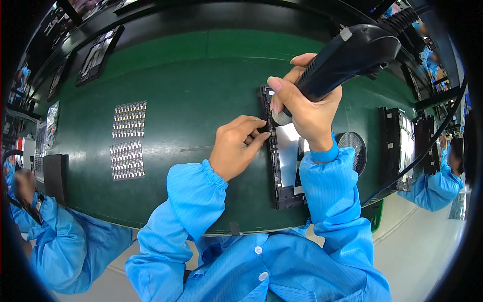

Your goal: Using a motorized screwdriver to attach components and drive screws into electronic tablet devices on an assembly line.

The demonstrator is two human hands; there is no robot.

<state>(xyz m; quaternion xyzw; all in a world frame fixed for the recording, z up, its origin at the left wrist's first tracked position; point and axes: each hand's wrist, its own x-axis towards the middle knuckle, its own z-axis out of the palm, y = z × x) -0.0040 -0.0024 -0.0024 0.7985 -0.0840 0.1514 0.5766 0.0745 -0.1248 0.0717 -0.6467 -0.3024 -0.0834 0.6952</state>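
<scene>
A black rectangular device frame (275, 173) with a shiny silver panel (288, 156) lies on the green tabletop, in front of me and slightly right. My left hand (236, 146) is closed at its left edge, thumb and fingertips pinched together; whatever they hold is too small to make out. Above the device, my right hand (314, 110) wraps round a bulky black hand tool (347, 55) with a ribbed grip and a corrugated hose. The tool slants down from the upper right, and fingers partly hide its lower end. A blue band (324, 151) circles my right wrist.
Two sheets of small parts (129, 120) lie to the left, with a thin strip (196, 148) nearer me. A round dark mesh dish (352, 148) sits beside my right sleeve. More black devices (397, 146) stand right, near a hanging cable (443, 123). Co-workers (65, 241) sit both sides.
</scene>
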